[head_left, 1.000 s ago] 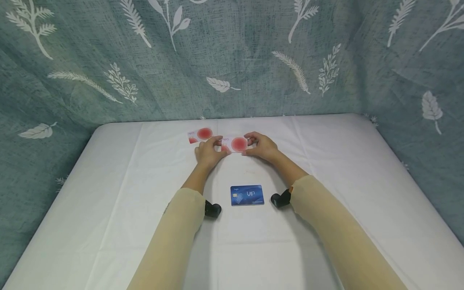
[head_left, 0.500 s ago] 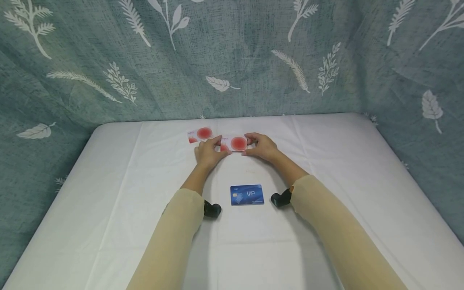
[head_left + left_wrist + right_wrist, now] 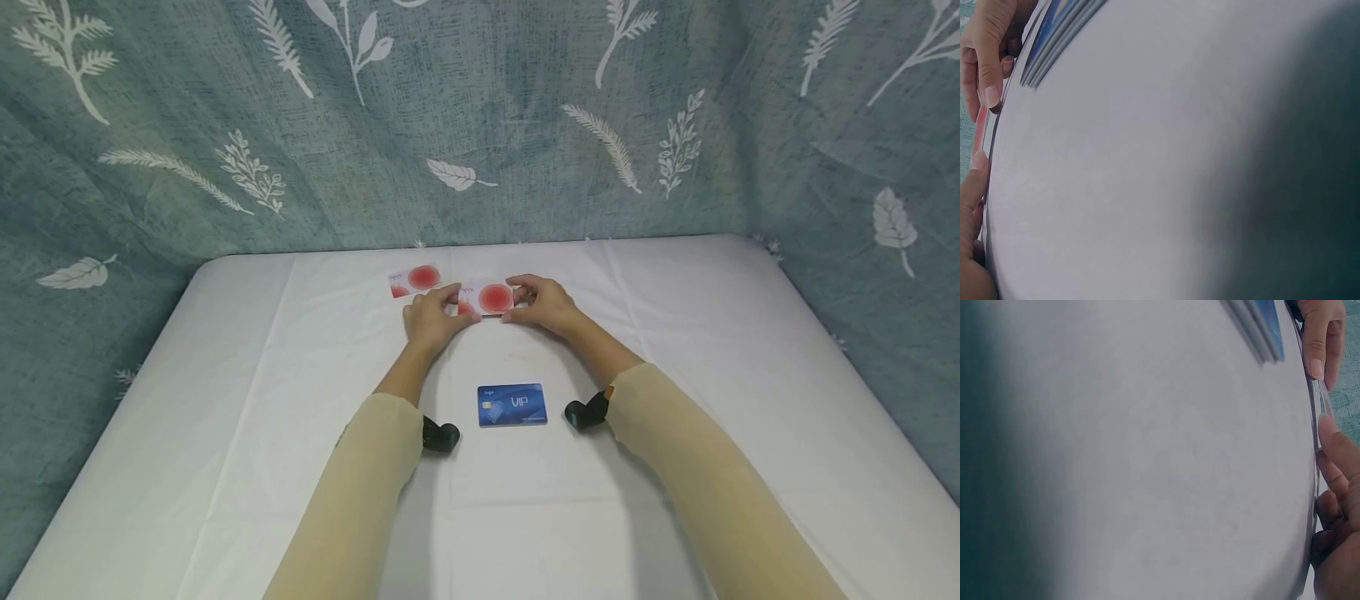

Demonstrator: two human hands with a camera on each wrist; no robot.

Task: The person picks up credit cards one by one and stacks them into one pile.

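In the head view, a white-and-pink card [image 3: 485,297] with a red disc is held between both hands over the far part of the table. My left hand [image 3: 435,315] pinches its left end, thumb at the near edge and fingers at the far edge. The right hand [image 3: 545,302] grips the opposite end in the same way. Edge-on in the left wrist view, the card [image 3: 980,130] appears as a thin strip between the thumbs. A matching card [image 3: 415,280] lies flat just beyond and left of my left hand.
Nearer on the white table [image 3: 315,467], a blue VIP card [image 3: 512,406] lies between the forearms; layered edges show in the wrist views. Black wrist cameras [image 3: 440,435] extend inward from the sleeves. A green leaf-patterned curtain [image 3: 480,125] hangs behind the table.
Both hands keep their hold on the card in nearly the same place. A dark line shows under the card's near edge, fainter one second ago. The other cards stay put.
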